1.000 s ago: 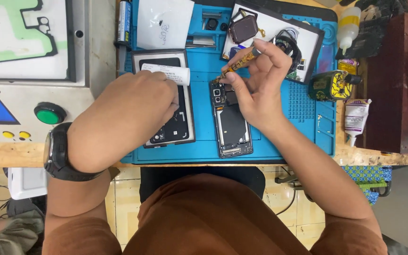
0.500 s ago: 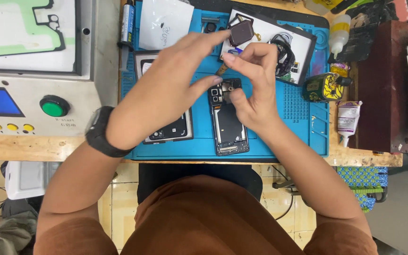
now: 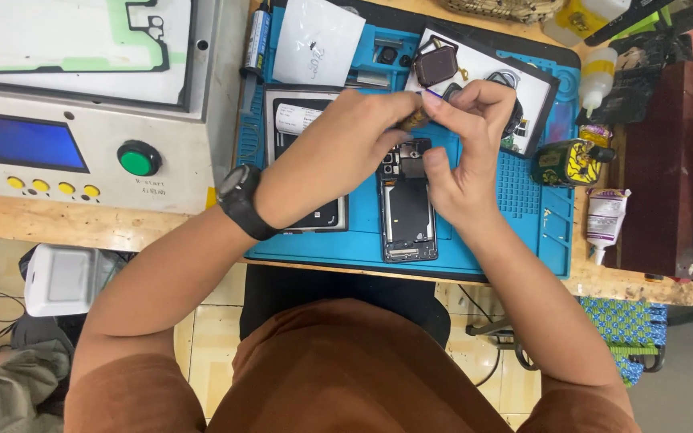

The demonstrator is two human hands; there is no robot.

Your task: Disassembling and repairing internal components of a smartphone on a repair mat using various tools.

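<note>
blue mat (image 3: pixel 523 208), both hands (image 3: pixel 411 140) together above the opened phone (image 3: pixel 407 210), fingertips pinching a small brown part (image 3: pixel 415 120)

Matt blue rubbery mat (image 3: pixel 523 200) on a rough wooden bench (image 3: pixel 82 220); the opened phone (image 3: pixel 407 212) shows glossy dark insides.

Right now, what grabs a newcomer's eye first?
Both hands meet mid-frame above the opened phone on the blue work mat: the left hand and right hand pinch a small brownish tool together. At far left, a grey machine shows a blue screen and green button.
</note>
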